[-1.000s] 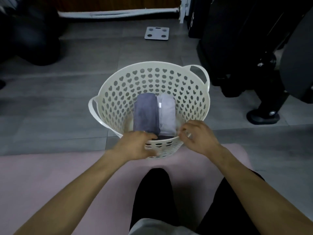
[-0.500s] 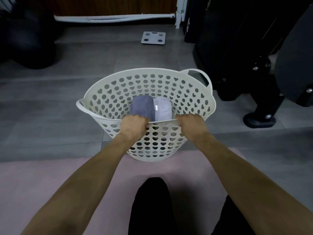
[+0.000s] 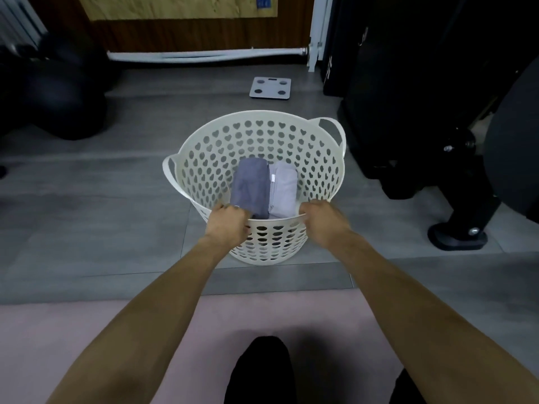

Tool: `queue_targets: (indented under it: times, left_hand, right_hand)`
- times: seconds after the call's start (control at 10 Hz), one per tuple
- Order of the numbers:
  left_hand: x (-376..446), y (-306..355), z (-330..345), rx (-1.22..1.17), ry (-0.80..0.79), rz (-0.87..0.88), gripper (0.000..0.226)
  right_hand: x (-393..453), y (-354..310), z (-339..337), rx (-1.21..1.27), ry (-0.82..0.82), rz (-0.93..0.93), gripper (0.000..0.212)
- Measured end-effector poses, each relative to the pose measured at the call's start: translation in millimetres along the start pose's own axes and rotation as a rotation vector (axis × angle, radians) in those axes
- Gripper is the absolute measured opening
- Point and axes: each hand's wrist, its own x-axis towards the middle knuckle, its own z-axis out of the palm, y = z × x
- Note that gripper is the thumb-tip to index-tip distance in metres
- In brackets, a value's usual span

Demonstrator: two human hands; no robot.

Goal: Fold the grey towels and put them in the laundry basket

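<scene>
— What has changed since a moment ago?

— The cream plastic laundry basket with heart-shaped holes (image 3: 318, 158) now sits farther out on the grey tiled floor (image 3: 87, 217), clear of the pink mat (image 3: 87, 339) it overlapped before. Both arms are stretched out longer, and the hands have stayed on its near rim.

— How are the hands holding it?

— The left hand (image 3: 227, 225) is curled over the near rim on the left side, fingers wrapped round the edge. The right hand (image 3: 322, 221) grips the same rim on the right, knuckles up and fingers tucked inside the basket wall.

— And the towels?

— Two lie folded inside the basket, side by side and touching. The darker grey folded towel (image 3: 252, 188) is on the left, the lighter grey folded towel (image 3: 284, 189) on the right, with a small white tag showing along the seam between them.

— Anything else around?

— A grey square bathroom scale (image 3: 270, 88) lies on the floor beyond the basket, well apart from it. Black exercise equipment (image 3: 437, 112) stands to the right, close to the basket's far handle, and a dark rounded shape (image 3: 52, 94) sits at the far left. A white pipe (image 3: 204, 56) runs along the foot of the wooden wall. The person's dark trousers (image 3: 259, 371) show at the bottom edge.
</scene>
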Motion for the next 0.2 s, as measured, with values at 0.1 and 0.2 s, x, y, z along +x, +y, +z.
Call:
queue_targets:
  times: [0.1,0.2]
  left_hand:
    - [-10.6,-12.0,1.2,-0.234,-0.029,0.007,0.021]
    - [-20.2,-15.1,-17.2,-0.659,0.117,-0.016,0.017]
  right_hand:
    - [-5.9,-7.0,-7.1,0.219,-0.016,-0.001,0.028]
    - [-9.1,-15.7,-23.9,0.449,0.076,0.012,0.021]
